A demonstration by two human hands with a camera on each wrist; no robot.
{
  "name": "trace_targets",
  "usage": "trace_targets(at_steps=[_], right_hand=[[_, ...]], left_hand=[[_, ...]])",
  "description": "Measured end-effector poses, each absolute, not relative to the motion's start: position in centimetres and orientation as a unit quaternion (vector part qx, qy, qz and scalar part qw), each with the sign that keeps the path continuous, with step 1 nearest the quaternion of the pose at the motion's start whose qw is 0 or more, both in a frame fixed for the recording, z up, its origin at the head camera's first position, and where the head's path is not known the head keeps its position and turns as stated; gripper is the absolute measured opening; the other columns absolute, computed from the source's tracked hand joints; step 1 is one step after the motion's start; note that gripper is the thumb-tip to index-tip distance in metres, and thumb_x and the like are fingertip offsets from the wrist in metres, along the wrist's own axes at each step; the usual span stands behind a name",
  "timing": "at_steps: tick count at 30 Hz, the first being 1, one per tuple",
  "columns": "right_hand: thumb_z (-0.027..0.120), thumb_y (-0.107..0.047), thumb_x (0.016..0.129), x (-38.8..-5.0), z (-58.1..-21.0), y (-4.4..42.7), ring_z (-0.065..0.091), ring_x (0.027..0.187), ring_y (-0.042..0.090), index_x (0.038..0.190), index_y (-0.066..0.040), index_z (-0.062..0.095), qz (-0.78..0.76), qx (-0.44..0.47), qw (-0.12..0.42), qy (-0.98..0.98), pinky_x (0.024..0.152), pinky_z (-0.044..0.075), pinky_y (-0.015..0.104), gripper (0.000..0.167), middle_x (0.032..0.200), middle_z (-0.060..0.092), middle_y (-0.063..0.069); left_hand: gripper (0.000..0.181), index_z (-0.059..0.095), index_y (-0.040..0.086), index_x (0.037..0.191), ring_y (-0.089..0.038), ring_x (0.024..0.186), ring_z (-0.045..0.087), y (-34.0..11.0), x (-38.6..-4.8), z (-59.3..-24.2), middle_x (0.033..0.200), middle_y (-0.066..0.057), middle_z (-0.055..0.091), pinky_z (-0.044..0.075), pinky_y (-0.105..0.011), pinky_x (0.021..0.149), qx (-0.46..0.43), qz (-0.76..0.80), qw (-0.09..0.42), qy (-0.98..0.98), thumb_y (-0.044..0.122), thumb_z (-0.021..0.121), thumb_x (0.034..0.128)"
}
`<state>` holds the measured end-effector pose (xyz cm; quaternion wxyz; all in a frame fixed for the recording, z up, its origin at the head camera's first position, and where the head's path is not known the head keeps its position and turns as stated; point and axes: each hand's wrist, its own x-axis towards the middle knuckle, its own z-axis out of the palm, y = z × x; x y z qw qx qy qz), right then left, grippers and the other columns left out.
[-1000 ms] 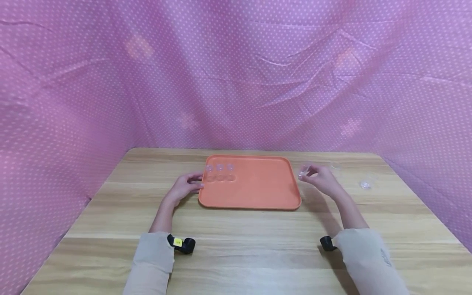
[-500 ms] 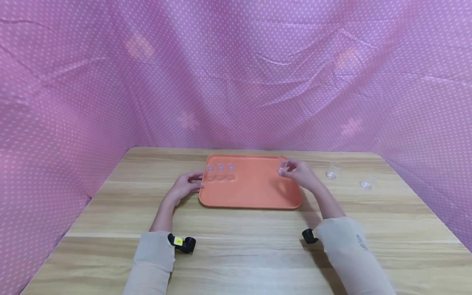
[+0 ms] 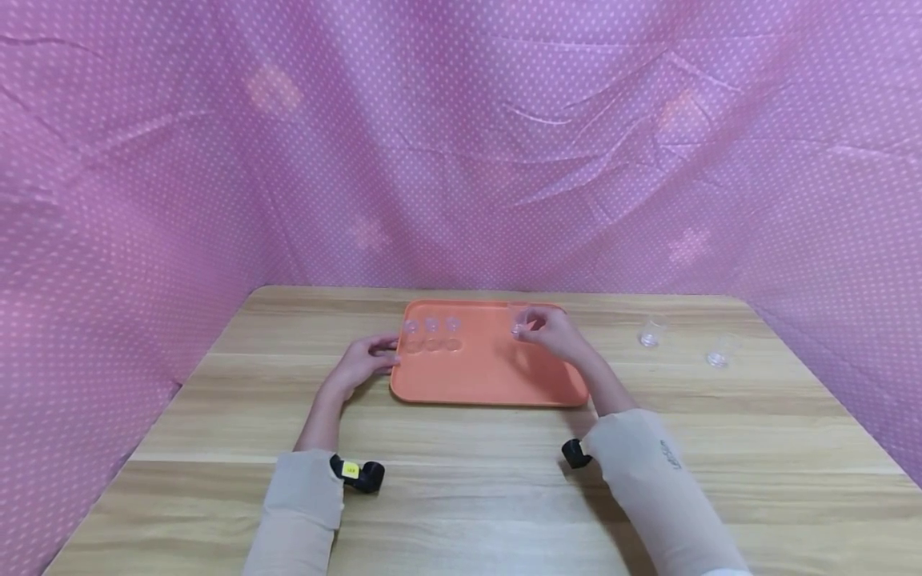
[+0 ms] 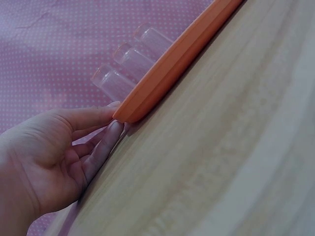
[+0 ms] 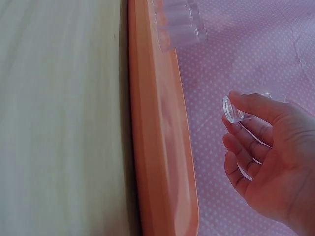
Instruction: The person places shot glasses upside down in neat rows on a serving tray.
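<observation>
Transfer step, we judge: right hand (image 3: pixel 551 332) pinches 1 clear cup (image 5: pixel 235 109), base-down, above the orange tray (image 3: pixel 490 380); left hand (image 3: pixel 358 364) pinches its left edge. We reckon placing calls for turning the clear cup mouth-down, like the 3 cups (image 4: pixel 134 59) apparently inverted there.

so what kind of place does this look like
Probably a makeshift recording booth, though I can't be certain: pink dotted fabric hangs along the far edge and both sides of a wood-grain table, and small black devices, likely cameras, sit by each sleeve.
</observation>
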<state>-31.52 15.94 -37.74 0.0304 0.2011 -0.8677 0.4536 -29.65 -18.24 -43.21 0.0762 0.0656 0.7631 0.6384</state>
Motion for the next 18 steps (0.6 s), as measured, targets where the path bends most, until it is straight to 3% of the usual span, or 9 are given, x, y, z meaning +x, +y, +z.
trace_targets(at_steps=[7, 18], right_hand=[[0.07, -0.012, 0.081, -31.7, -37.6, 14.8, 0.057, 0.079, 0.025, 0.088, -0.002, 0.066, 0.441, 0.194, 0.037, -0.875, 0.062, 0.05, 0.027, 0.014, 0.091, 0.064, 0.008], [0.069, -0.02, 0.083, -31.8, -37.4, 13.7, 0.054, 0.081, 0.02, 0.103, -0.004, 0.066, 0.427, 0.164, -0.004, -0.89, 0.06, 0.048, 0.027, 0.026, 0.093, 0.063, 0.006]], left_hand=[[0.051, 0.039, -0.011, 0.131, -0.02, 0.089, 0.058, -18.2, -29.5, -43.1, 0.122, -0.027, 0.047, 0.054, -0.029, 0.08, 0.06, 0.64, 0.075, 0.763, -0.007, 0.058, 0.0842], [0.049, 0.039, -0.012, 0.131, -0.018, 0.089, 0.058, -18.2, -29.4, -43.2, 0.123, -0.029, 0.045, 0.054, -0.027, 0.079, 0.063, 0.648, 0.078, 0.755, -0.008, 0.056, 0.0855]])
